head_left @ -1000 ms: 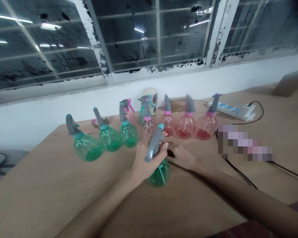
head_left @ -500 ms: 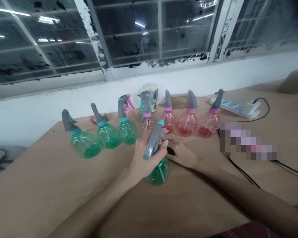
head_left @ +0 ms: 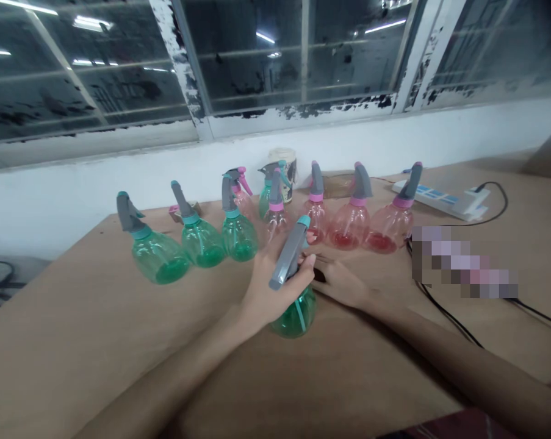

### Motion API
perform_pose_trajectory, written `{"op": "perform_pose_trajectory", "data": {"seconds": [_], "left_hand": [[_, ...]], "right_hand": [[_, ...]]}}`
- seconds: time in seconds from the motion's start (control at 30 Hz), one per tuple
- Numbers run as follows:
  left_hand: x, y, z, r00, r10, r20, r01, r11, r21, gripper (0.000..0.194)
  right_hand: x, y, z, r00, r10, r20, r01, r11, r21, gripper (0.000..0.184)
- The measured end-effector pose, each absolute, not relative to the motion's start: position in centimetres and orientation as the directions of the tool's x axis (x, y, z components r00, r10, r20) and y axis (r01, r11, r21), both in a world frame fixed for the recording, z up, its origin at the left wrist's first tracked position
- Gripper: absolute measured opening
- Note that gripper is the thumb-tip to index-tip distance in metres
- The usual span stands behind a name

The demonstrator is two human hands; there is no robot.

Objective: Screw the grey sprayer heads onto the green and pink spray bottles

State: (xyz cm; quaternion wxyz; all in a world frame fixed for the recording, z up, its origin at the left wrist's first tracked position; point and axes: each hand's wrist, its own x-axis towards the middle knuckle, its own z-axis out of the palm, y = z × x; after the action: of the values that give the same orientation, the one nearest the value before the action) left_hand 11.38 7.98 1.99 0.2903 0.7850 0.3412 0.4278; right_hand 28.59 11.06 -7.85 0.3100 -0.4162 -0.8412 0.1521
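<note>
My left hand [head_left: 268, 274] is closed round the neck of a spray bottle [head_left: 298, 317] with green liquid, a grey trigger head and a teal tip. The bottle is near the middle of the table, its head leaning over my hand. Close against its right side is my right hand [head_left: 343, 283], fingers bent towards the bottle. Their tips are hidden behind the bottle and my left hand, so whether they grip it cannot be told. Behind my hands, one pink-collared spray bottle [head_left: 276, 221] is partly covered by my left hand.
Green spray bottles [head_left: 202, 244] stand at left and pink ones with red liquid [head_left: 348, 228] at right. Behind them are a patterned cup [head_left: 290, 177] and a small box [head_left: 339, 186]. A white power strip [head_left: 440, 198] and black cables [head_left: 444, 311] lie on the right.
The view has shifted slightly, so everything appears a little further right and higher. My left hand keeps its hold on the green spray bottle, and my right hand stays beside it.
</note>
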Motion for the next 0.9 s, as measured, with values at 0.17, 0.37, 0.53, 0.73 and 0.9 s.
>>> {"op": "perform_pose_trajectory", "data": {"seconds": [0.17,0.37,0.53,0.73,0.9], "left_hand": [[11.41,7.97,1.98,0.400,0.790,0.465,0.296,-0.591,0.750,0.029],[11.36,8.03,1.78,0.400,0.778,0.484,0.285,-0.608,0.741,0.032],[11.43,8.07,1.90,0.391,0.789,0.474,0.297,-0.596,0.747,0.033],[11.58,7.95,2.20,0.375,0.791,0.484,0.353,-0.604,0.714,0.030],[11.66,7.86,2.61,0.363,0.786,0.501,0.351,-0.613,0.707,0.018]], "right_hand": [[28.63,11.31,-8.12,-0.457,0.792,0.405,0.600,0.611,-0.517,0.039],[28.63,11.30,-8.00,-0.463,0.787,0.407,0.599,0.617,-0.511,0.038],[28.60,11.08,-7.78,-0.461,0.789,0.407,0.602,0.615,-0.510,0.039],[28.68,11.16,-7.96,-0.464,0.776,0.428,0.592,0.631,-0.501,0.039],[28.54,11.05,-7.56,-0.476,0.783,0.400,0.586,0.622,-0.519,0.037]]}}
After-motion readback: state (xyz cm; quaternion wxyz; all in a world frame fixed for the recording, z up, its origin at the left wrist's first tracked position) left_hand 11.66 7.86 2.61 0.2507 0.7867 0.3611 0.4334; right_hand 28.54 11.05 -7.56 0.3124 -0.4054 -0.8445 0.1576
